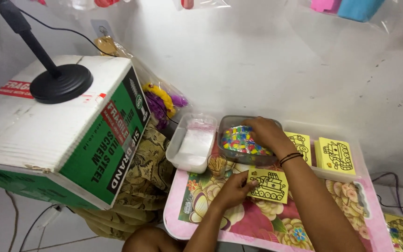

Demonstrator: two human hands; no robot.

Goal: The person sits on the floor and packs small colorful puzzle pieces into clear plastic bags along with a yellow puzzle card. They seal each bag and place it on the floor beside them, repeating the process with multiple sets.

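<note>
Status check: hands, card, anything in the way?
Left hand pins yellow tank-outline card to floral tray. Right hand inside clear tub of coloured pieces. Nothing blocking.

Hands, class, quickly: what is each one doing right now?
Left hand: fingers pressed on the yellow card, pinning its edge to the table.
Right hand: reaching into the tub of coloured pieces; grip cannot be told.

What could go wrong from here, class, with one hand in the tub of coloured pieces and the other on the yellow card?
1. The right hand digs in the tub of coloured pieces; pieces might spill over its rim.
2. The small cup of sticks stands close to the left hand and could be knocked over.
3. The yellow card is pinned only at one edge, so it may slide.
</note>
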